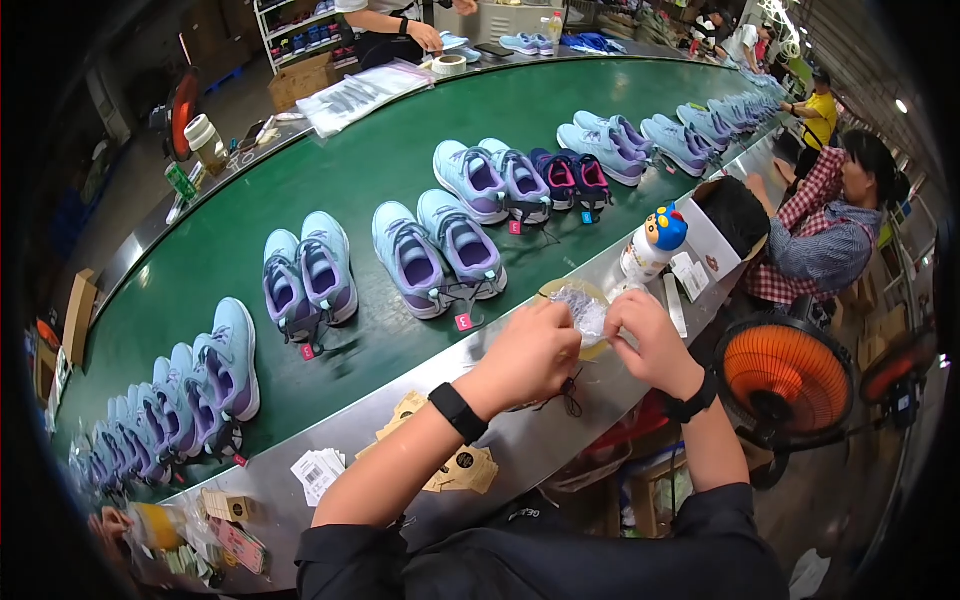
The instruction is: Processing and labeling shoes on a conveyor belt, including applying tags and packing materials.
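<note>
Black band (458,413) on each wrist, both hands bare. Left hand (538,348): fingers curled at the near-left rim of the bowl. Right hand (645,335): thumb and fingertips brought together at the right rim. Can't tell if either has something small pinched; fingertips too hidden.

Bowl (598,352): yellowish, see-through, on the metal bench (545,435) between the hands. Contents: tangle of whitish, clear-looking bits (588,312), too fine to identify.

Just beyond the bowl: white bottle (648,257) with a blue-topped cartoon head, upright. White paper slips (688,275) by it, then an open white box (708,238) with a dark lining or filling (738,215); can't tell which.

Left along bench: tan tags (465,468) in a loose spread, white labels (318,472) beside them. Further left, small cardboard box (228,505) and a container with yellow-orange contents (158,525), blurred.

Green belt (250,180) past the bench: light-blue and purple shoes (410,250) in pairs, pink tags (463,322) on several, one smaller navy-and-pink pair (570,180) among them.

Far side: clear bags (365,95) lying flat, upright jar (205,145) with a white lid, tape roll (449,65), cardboard box on the floor side (302,82).
</note>
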